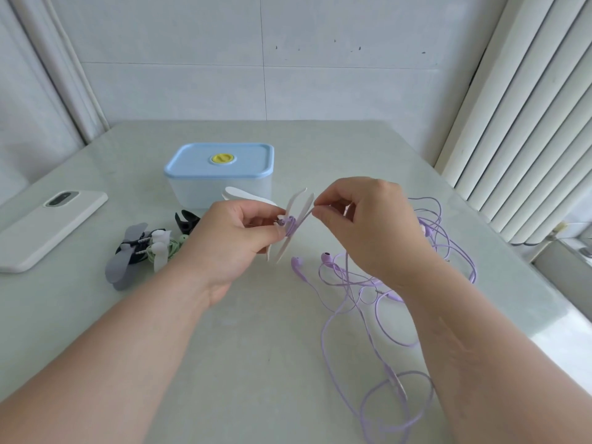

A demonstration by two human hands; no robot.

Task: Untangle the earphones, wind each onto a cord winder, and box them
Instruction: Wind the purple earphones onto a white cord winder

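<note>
Pale tabletop [240, 363] is strewn at lower right with mostly loose purple earphones [394, 297]. At centre, a white winder [296, 216] bearing few turns is pinched by the left hand [237, 238], and the cord by the right hand [368, 219]. Wound sets [144, 248] lie at left, and the box [221, 174] beyond is lidded.

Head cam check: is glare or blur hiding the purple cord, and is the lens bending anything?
Head view: soft, even daylight with faint shadows; glare whitens the table at its near right edge, beside the purple earphones, not on them; lens bowing curves the blinds at right; the white winder at centre is slightly soft but readable.
</note>
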